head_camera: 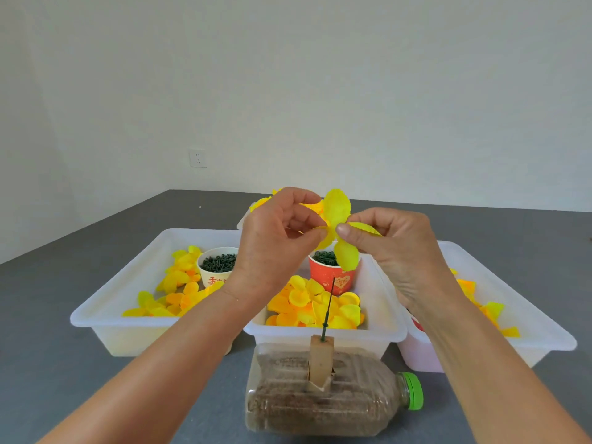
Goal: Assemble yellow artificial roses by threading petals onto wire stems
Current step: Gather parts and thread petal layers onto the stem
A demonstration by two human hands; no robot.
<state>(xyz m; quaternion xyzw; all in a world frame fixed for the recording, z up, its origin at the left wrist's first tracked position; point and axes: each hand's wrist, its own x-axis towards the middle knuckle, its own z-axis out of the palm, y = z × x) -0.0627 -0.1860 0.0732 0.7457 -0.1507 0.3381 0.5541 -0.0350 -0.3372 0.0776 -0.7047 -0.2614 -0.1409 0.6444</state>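
Grey tabletop [80, 395] meets a plain white wall, and above it the left hand [272, 238] and right hand [397, 248] pinch a yellow petal piece [338, 219] between thumbs and fingertips, held up over the middle tub [381, 318] of loose petals [307, 306]. Below stands a thin green wire stem [328, 307], upright in a tan block [321, 360] set on a bottle [320, 402] lying on its side. Just behind are a red cup [333, 277], a white cup [215, 267] and the outer tubs
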